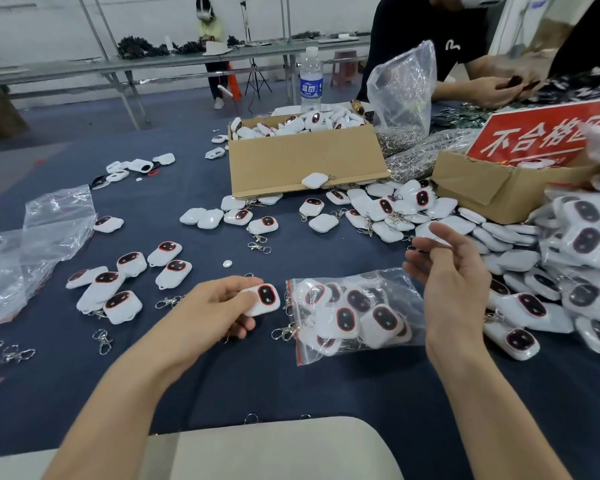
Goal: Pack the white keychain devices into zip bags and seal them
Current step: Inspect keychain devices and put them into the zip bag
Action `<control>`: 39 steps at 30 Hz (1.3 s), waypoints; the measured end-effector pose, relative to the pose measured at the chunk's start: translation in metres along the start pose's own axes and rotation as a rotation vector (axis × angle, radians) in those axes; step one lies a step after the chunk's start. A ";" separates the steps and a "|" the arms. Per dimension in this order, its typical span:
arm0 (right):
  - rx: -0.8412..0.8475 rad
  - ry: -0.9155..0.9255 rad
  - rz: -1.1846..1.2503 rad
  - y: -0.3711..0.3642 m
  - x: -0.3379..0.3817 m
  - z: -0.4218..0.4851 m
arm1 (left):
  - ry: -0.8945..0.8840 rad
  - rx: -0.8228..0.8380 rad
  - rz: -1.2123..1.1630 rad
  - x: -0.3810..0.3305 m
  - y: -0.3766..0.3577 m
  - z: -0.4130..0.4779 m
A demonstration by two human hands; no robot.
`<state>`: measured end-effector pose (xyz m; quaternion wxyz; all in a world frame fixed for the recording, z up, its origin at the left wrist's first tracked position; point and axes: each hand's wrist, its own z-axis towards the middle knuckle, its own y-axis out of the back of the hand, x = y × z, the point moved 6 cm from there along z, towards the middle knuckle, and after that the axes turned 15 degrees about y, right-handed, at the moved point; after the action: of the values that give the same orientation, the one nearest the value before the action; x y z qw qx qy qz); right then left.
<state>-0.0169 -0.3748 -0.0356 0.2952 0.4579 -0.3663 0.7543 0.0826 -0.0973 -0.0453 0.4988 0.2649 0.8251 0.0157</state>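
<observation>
We find one white keychain device pinched in the left hand, dark oval window facing up, just left of the zip bag. The bag lies flat on the dark blue table cover, with its red-striped mouth edge turned toward the held device. It already contains a number of devices. We cannot tell whether the strip is pressed closed.

Around the bag:
- Loose metal clips lie at the bag's mouth, between the bag and the left hand.
- A group of loose devices sits to the left.
- Beyond that group lie empty clear bags.
- A heap of packed bags and loose devices crowds the right side and touches the bag's far corner.
- An open cardboard box full of devices stands behind, with a water bottle past it.
- A second carton carries a red sign.

Hand pose: the left forearm reaches in from the lower left, and the thumb and curled fingers grip the device by its edges. The right hand hovers above the bag's right end, palm turned left, fingers loosely spread and holding nothing.
</observation>
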 end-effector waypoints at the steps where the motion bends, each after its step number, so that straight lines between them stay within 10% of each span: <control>1: 0.005 0.001 -0.002 -0.001 0.000 0.000 | -0.002 0.014 0.048 0.000 -0.001 -0.001; 28: 0.097 0.015 -0.147 -0.005 0.000 -0.006 | 0.045 0.185 -0.042 0.005 -0.016 0.001; 39: 0.872 0.505 -0.897 -0.055 0.002 -0.048 | 0.001 0.040 -0.193 -0.007 -0.059 -0.004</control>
<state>0.0029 -0.3043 -0.0331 0.4447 0.4526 0.2775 0.7214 0.0568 -0.1501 -0.0549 0.4923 0.1942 0.8471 -0.0487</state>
